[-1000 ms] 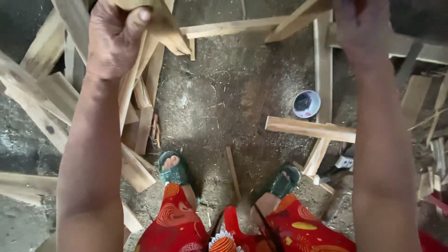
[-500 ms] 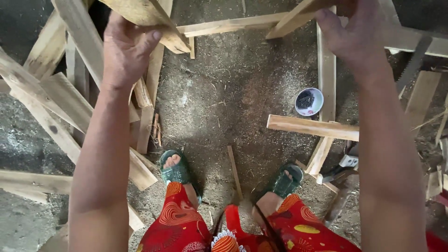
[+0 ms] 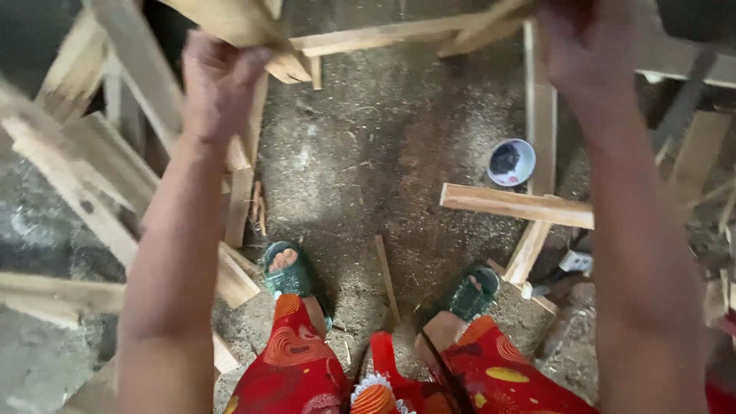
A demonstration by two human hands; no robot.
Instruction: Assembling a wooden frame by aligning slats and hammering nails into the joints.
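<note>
Head view, looking straight down at a person standing on a sawdust-strewn concrete floor [image 3: 383, 153]. The left hand [image 3: 218, 84] is raised to the upper edge of the frame, its fingers curled shut around a pale wooden slat [image 3: 238, 27] that runs up and out of view. The right hand [image 3: 583, 54], also raised, sits at the end of a second wooden slat [image 3: 483, 27] that angles toward the first; motion blur and the frame edge hide its fingers, so whether they grip cannot be told. A long wooden rail [image 3: 383, 34] runs between the two hands, and a narrower upright strip [image 3: 543, 123] drops from it on the right, so the pieces appear to form part of a frame held above the floor; the joints are not visible, and how far the assembly has come cannot be judged beyond this. Below, two feet in green sandals [image 3: 287, 268] stand apart, under red patterned trousers [image 3: 307, 368]. A small white bowl with dark contents [image 3: 511, 162] rests on the floor near a loose crosspiece [image 3: 514, 205]. Stacked offcuts [image 3: 84, 176] lie to the left.
</note>
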